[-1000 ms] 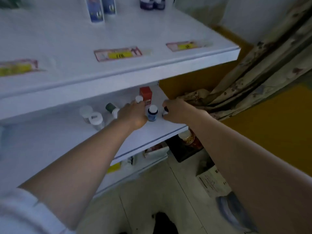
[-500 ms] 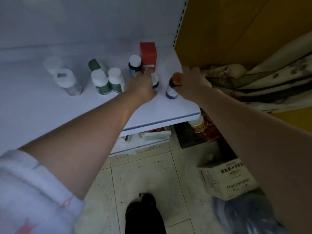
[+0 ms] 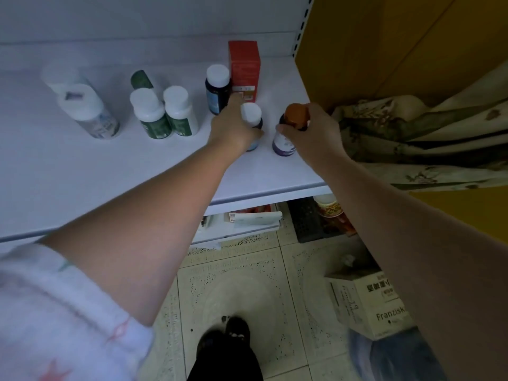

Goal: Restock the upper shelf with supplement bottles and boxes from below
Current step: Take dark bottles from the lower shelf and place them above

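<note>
On the white lower shelf (image 3: 82,171) my left hand (image 3: 233,127) wraps around a small dark bottle with a white cap (image 3: 251,114). My right hand (image 3: 313,127) grips an orange-capped bottle with a purple label (image 3: 286,138) from the right side. Behind them stand a dark blue bottle with a white cap (image 3: 217,89) and a red box (image 3: 244,70). Two white-capped green-label bottles (image 3: 165,114) and a green-capped one (image 3: 140,79) stand further left, then two clear white-capped bottles (image 3: 88,111). The upper shelf is out of view.
A yellow wall panel (image 3: 357,50) and a patterned curtain (image 3: 426,141) close off the right side. Below the shelf are a lower ledge with packets (image 3: 255,218), a dark crate (image 3: 310,221) and a jar (image 3: 330,207). A cardboard box (image 3: 365,301) sits on the tiled floor.
The view has dropped from the upper shelf to the lower one. Both hands have closed around the two front bottles; the right hand now grips the orange-capped bottle.
</note>
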Tool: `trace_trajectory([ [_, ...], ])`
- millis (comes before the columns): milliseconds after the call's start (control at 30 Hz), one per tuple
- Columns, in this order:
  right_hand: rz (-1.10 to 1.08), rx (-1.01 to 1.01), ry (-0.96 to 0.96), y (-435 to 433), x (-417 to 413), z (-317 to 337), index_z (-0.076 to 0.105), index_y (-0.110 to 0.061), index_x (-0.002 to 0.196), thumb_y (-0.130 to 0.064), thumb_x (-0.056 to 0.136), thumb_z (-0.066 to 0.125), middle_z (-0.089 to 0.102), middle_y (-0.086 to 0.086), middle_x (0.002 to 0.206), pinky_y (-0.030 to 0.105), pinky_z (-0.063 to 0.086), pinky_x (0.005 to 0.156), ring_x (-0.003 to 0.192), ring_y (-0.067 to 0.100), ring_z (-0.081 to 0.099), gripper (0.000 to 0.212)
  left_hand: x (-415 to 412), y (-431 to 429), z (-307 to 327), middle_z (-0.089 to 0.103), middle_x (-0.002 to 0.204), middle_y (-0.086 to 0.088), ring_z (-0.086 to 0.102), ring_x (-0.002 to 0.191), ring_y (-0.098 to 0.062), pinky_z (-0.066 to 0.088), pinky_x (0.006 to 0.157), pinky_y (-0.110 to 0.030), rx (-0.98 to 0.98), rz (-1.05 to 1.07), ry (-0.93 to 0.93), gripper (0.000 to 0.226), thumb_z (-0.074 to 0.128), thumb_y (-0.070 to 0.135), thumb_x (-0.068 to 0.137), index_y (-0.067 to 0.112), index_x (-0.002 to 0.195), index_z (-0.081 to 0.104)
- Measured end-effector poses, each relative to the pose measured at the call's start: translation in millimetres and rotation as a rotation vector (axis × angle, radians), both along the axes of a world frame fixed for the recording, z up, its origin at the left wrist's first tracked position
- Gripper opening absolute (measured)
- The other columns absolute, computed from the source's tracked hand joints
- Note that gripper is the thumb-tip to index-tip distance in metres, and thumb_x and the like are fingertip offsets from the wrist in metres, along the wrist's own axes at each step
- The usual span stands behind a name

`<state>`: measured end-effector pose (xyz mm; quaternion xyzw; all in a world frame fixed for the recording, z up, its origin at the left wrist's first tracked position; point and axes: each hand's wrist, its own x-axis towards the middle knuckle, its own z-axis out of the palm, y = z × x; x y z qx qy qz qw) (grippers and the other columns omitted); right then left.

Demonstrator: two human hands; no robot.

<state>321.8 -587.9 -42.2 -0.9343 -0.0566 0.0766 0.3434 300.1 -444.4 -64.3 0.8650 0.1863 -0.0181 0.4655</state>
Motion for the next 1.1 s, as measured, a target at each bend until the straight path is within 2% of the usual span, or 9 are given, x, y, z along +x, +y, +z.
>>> trace_trajectory([
  [100,0.024,0.099,-0.01,1.6,-13.5,5.0,0.052,-0.013,0.119,-0.038,0.083,0.069,0.051,-0.002,0.1,0.022,0.043,0.077,0.093,0.014,0.052,0.047,-14.7,-1.8,10.3,0.055,0.103,0.0,0.053,0.1,-0.018,0.043,0.085,-0.029,-0.116,-0.02,-0.071,0.04,0.076,0.019,0.075,0.016,0.102,0.046],
  [233,-0.028,0.294,0.033,1.3,-34.0,33.1,0.053,-0.017,0.116,-0.038,0.084,0.068,0.054,-0.007,0.099,0.014,0.043,0.07,0.093,0.008,0.053,0.041,-42.8,-2.4,37.3,0.062,0.103,0.005,0.059,0.099,-0.011,0.048,0.085,-0.024,-0.306,0.033,-0.123,0.041,0.076,0.024,0.076,0.018,0.111,0.057],
  [367,-0.026,0.518,0.127,1.0,-63.3,69.4,0.054,-0.029,0.104,-0.042,0.083,0.068,0.061,-0.014,0.092,0.013,0.047,0.068,0.086,0.0,0.06,0.029,-75.8,-3.0,79.3,0.068,0.09,0.013,0.067,0.074,0.004,0.05,0.061,-0.01,-0.543,0.05,-0.177,0.028,0.073,0.025,0.08,0.022,0.106,0.061],
  [433,-0.018,0.62,0.148,4.8,-82.4,86.4,0.058,-0.028,0.1,-0.042,0.083,0.068,0.066,-0.01,0.092,0.014,0.048,0.066,0.085,0.002,0.064,0.025,-94.4,-0.6,99.2,0.071,0.086,0.011,0.07,0.072,0.001,0.053,0.059,-0.014,-0.574,0.045,-0.184,0.02,0.072,0.031,0.081,0.026,0.099,0.063],
  [500,-0.004,0.663,0.171,10.5,-104.5,105.7,0.06,-0.027,0.094,-0.046,0.082,0.068,0.069,-0.005,0.088,0.024,0.054,0.072,0.082,0.01,0.069,0.024,-116.6,4.5,120.4,0.073,0.084,0.008,0.071,0.077,-0.007,0.056,0.067,-0.024,-0.591,0.029,-0.168,0.015,0.071,0.037,0.08,0.029,0.091,0.064],
  [667,0.007,0.758,0.182,32.3,-165.5,162.1,0.057,-0.027,0.091,-0.048,0.083,0.065,0.07,-0.002,0.086,0.03,0.059,0.074,0.078,0.011,0.071,0.023,-182.5,23.2,176.4,0.074,0.089,-0.004,0.072,0.076,-0.022,0.059,0.075,-0.037,-0.641,-0.026,-0.201,0.029,0.075,0.035,0.076,0.018,0.095,0.061],
  [800,0.014,0.776,0.141,56.0,-225.4,212.9,0.057,-0.024,0.094,-0.054,0.087,0.057,0.068,0.005,0.09,0.036,0.059,0.074,0.077,0.017,0.07,0.031,-246.2,44.9,230.4,0.071,0.076,-0.007,0.067,0.061,-0.022,0.057,0.063,-0.035,-0.684,-0.053,-0.219,0.027,0.074,0.038,0.077,0.018,0.087,0.059],
  [933,-0.019,0.937,0.249,79.2,-280.4,265.1,0.064,-0.01,0.109,-0.066,0.088,0.043,0.069,0.011,0.088,0.037,0.054,0.077,0.074,0.021,0.065,0.063,-303.1,76.5,285.1,0.066,0.065,-0.006,0.063,0.058,-0.022,0.055,0.069,-0.037,-0.741,-0.112,-0.211,0.037,0.061,0.051,0.084,0.016,0.072,0.06],
  [1100,0.025,1.034,0.279,105.0,-329.9,334.8,0.064,-0.017,0.096,-0.06,0.087,0.052,0.068,0.004,0.078,0.038,0.054,0.081,0.071,0.02,0.065,0.045,-350.8,108.0,355.6,0.066,0.063,-0.005,0.062,0.054,-0.019,0.052,0.057,-0.027,-0.775,-0.186,-0.268,0.042,0.055,0.054,0.086,0.012,0.08,0.061],
])
